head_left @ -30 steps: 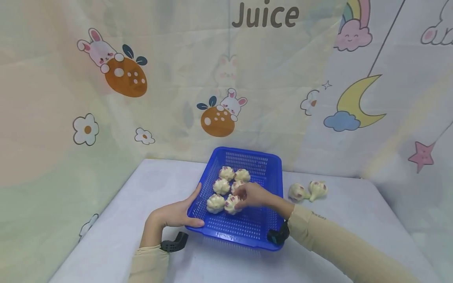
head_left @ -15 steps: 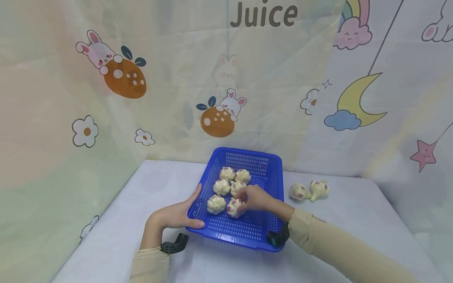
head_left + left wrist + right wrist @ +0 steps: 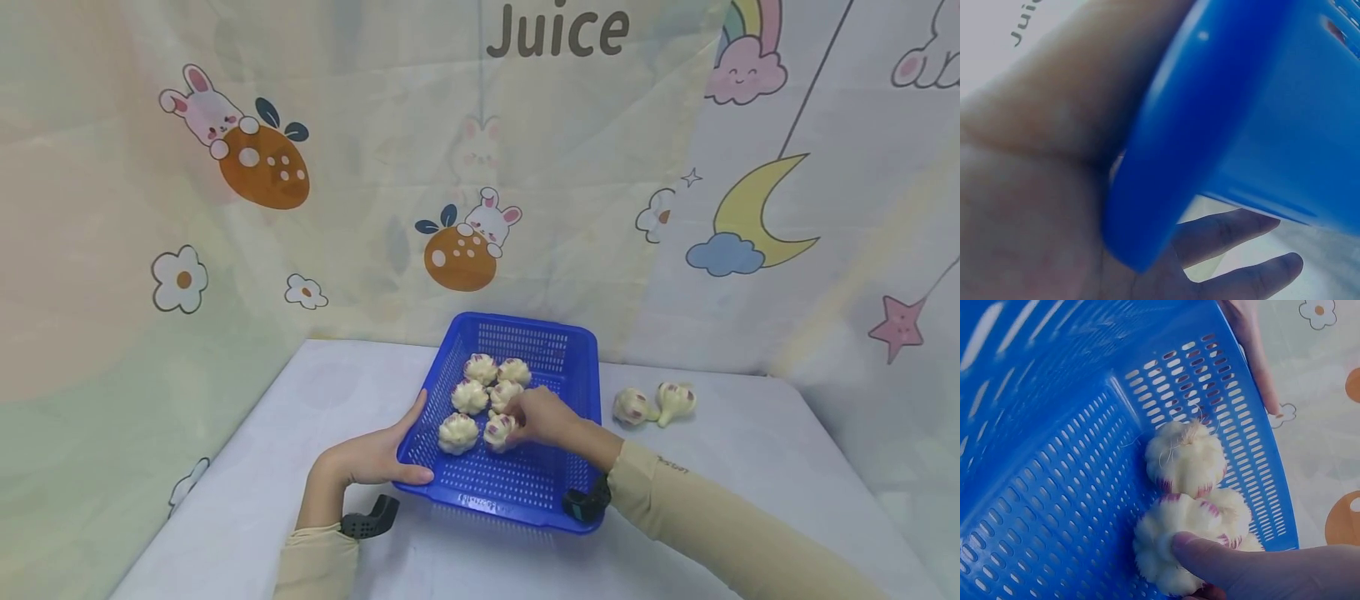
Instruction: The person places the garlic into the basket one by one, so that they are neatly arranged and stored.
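A blue plastic basket (image 3: 517, 492) with slotted walls sits on the table. Several whitish, purple-streaked garlic bulbs (image 3: 459, 433) lie in two columns along its left side. My right hand (image 3: 543, 415) reaches into it and pinches the nearest bulb of the right column, a garlic bulb (image 3: 1163, 540) with my thumb (image 3: 1207, 553) across it in the right wrist view. Against the basket's left side, near the front corner, rests my left hand (image 3: 371, 457). Its fingers (image 3: 1254, 278) look straight in the left wrist view and extend past the rim (image 3: 1179, 144).
Two more garlic bulbs (image 3: 652, 406) lie on the white table (image 3: 750, 467) to the right of the basket. A printed cloth backdrop (image 3: 360, 167) hangs behind the table. Each wrist wears a black device (image 3: 371, 517).
My right hand and the garlic bulb in it have shifted slightly, first a little right and nearer, then a little back and up. My left hand and the basket stay in place.
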A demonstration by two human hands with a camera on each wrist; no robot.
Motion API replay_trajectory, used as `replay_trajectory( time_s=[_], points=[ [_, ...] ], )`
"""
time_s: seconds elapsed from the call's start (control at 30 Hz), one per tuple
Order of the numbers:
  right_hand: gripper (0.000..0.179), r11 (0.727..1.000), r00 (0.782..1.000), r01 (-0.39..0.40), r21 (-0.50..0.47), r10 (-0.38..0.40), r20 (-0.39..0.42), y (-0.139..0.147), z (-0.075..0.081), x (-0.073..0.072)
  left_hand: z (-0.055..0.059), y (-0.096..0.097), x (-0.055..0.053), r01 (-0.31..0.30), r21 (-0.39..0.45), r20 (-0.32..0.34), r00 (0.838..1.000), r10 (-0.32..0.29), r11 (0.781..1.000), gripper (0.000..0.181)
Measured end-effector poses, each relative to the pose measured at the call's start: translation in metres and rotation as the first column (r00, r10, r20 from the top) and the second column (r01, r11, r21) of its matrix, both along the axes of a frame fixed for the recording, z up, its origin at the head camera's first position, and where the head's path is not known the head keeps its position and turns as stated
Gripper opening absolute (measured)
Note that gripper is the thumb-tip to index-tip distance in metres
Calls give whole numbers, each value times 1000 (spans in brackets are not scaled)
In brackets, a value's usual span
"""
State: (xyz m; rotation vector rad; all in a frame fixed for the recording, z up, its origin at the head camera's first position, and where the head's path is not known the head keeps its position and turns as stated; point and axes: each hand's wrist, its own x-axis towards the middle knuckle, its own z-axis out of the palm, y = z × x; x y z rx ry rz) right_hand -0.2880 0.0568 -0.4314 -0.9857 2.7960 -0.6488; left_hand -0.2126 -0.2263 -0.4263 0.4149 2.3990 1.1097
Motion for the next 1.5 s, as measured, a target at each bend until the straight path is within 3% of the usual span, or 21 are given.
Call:
replay_trajectory(
  time_s=[0.5,0.67,0.83,1.0,1.1,1.23,1.4,1.5],
  points=[
    [36,998,998,60,-21,-60,-4,-3,0,-1,-1,-1,-1,7,4,-3,1000,-7,1000,124],
    [38,995,996,88,41,-87,-34,0,3,-2,-3,2,-3,12,4,-7,1000,-12,1000,123],
    [43,982,988,145,118,-137,-74,4,16,0,-5,2,-4,3,-11,-14,1000,-3,1000,122],
    [43,976,975,202,87,-192,-111,13,42,8,-5,-2,-1,-12,-5,-2,1000,12,1000,121],
    [43,962,957,271,24,-266,-116,33,57,14,-8,-1,-2,-5,4,5,1000,4,1000,119],
    [46,912,907,400,-85,-408,-102,72,65,20,-7,-2,-2,3,-1,-2,1000,-3,1000,118],
    [43,813,816,551,-190,-572,-84,135,48,22,-4,1,-5,9,0,-3,1000,-9,1000,117],
    [43,771,775,604,-200,-627,-77,162,29,24,-1,-1,-2,9,8,9,1000,-9,1000,117]
  ],
)
